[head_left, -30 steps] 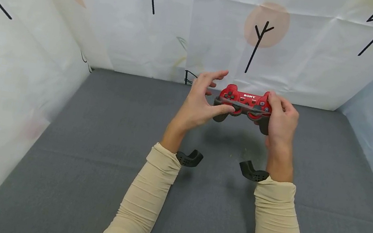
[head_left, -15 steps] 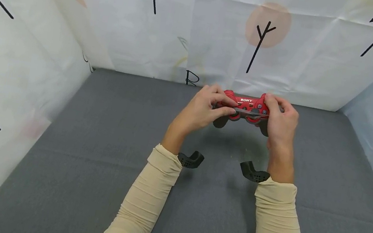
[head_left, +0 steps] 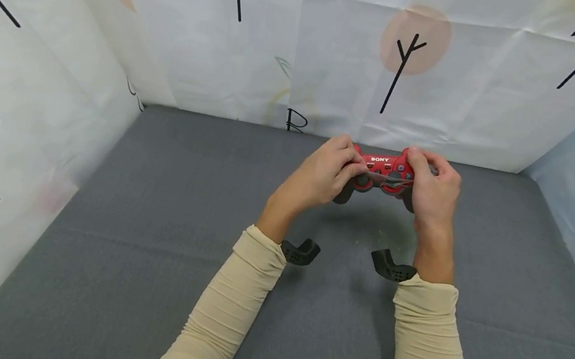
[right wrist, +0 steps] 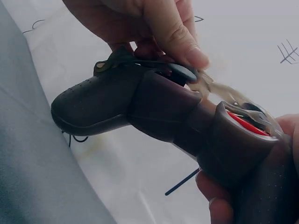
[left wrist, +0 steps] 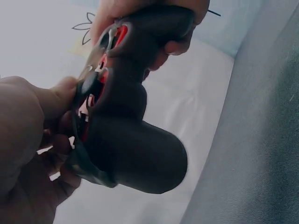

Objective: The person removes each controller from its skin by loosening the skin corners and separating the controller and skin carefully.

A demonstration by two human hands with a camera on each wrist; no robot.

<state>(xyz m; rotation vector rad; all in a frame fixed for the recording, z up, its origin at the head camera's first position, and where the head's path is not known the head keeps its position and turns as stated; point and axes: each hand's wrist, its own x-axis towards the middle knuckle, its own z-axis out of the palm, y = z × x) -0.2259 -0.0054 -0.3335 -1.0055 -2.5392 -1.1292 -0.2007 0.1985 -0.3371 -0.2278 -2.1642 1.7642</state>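
Note:
A red Sony game controller (head_left: 379, 160) is held up above the far part of the table. A dark, rubbery-looking cover (left wrist: 140, 149) wraps its underside and grips, its loose upper edge stretched across the red face. My left hand (head_left: 325, 173) pinches that edge between thumb and fingers at the controller's left side. My right hand (head_left: 434, 193) grips the right end, thumb on top and fingers behind. In the right wrist view, the cover's edge stands away from a thumbstick (right wrist: 182, 73), and red shell (right wrist: 247, 123) shows through an opening. The right hand's rear fingers are partly hidden.
Grey cloth covers the table (head_left: 136, 281). White printed sheets (head_left: 228, 57) rise along its back and both sides, the rear one close behind the hands. Black wrist mounts (head_left: 301, 251) project inward from both wrists.
My left hand's fingers have come down from raised and spread to a pinch on the cover's edge, and that hand has shifted right. The controller has lowered slightly; the right hand keeps its grip.

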